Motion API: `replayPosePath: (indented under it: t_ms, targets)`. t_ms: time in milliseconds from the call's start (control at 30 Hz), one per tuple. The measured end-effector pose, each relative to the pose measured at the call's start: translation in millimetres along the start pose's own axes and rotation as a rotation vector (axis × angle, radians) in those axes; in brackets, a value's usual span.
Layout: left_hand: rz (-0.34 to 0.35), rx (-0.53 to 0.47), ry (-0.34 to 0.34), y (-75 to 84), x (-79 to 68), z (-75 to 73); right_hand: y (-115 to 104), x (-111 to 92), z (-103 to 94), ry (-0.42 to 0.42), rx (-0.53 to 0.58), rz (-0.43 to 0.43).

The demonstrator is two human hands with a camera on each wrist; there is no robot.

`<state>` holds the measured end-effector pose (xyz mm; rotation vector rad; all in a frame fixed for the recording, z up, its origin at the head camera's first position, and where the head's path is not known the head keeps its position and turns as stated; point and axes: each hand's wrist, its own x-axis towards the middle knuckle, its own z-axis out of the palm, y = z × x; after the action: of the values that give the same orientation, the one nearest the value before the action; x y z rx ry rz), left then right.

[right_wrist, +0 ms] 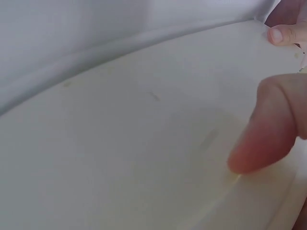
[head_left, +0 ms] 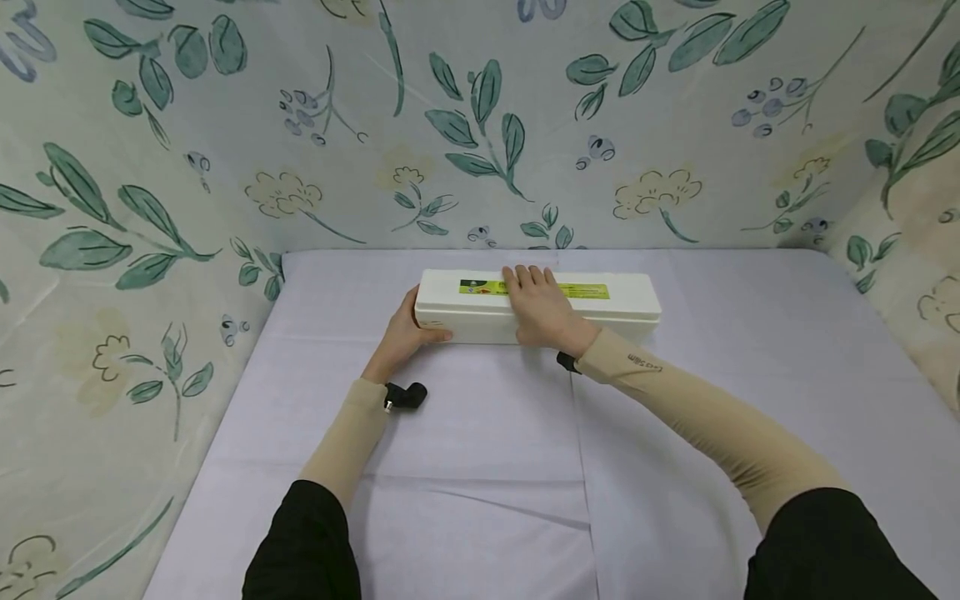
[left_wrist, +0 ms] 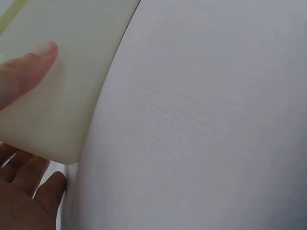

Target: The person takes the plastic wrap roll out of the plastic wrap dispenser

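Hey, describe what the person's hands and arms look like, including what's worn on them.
The left hand and right hand are ungloved. Close-fitting beige sleeves run up into black sleeves. The right beige one bears small dark lettering. A rounded black device sits at the left wrist; a black piece shows at the right.

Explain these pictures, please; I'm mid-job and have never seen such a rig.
There is no machine here, only a person working bare-handed. The wide picture comes from a head-worn camera looking down; the close-ups come from the left-wrist camera and right-wrist camera. On the pale cloth lies a long white box with a yellow-green label. The left hand holds its left end; the right hand grips it from above, fingers over the lid, thumb in front.
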<state>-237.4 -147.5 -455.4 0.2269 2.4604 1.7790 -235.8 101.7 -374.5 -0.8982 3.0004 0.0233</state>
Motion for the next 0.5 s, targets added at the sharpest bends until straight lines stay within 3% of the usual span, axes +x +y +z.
replayPosePath:
  t_ms: [500]
  targets:
    - [0.008, 0.026, 0.006, -0.8, 0.9, 0.5, 1.3, 2.9, 0.4, 0.010, 0.003, -0.009]
